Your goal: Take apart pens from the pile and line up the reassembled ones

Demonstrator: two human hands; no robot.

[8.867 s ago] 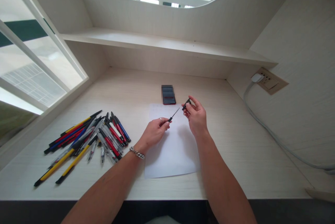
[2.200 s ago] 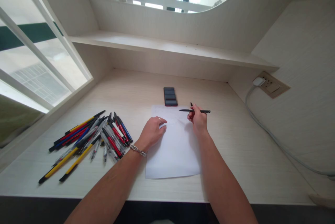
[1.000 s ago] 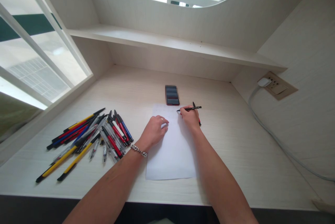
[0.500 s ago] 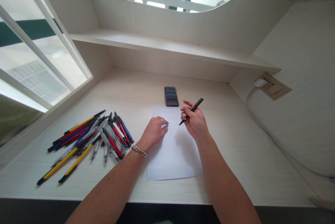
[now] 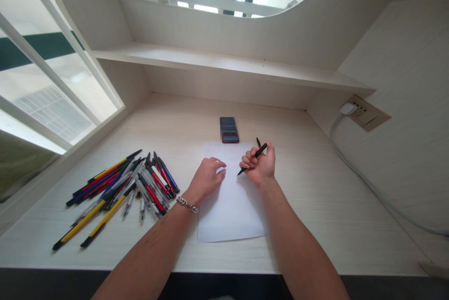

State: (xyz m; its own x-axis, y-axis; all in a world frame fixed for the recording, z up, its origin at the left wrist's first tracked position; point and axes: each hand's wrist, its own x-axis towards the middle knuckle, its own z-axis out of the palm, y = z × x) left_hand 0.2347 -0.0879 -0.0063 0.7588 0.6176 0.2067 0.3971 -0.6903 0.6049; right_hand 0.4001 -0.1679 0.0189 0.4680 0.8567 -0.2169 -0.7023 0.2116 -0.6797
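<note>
Your right hand is gripping a black pen in tightly curled fingers, and its tip is slanting down over the paper (whether it's touching, you can't tell from here). Your left hand is resting at the paper's left side, thumb and forefinger spread, visibly pinching nothing. If it's pressing too lightly, the paper could be skewing under the tip — and your knuckles could be nudging the other pen, lying just beyond, into a roll.

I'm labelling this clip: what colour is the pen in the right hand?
The pen is black, best seen in the head view.
</note>
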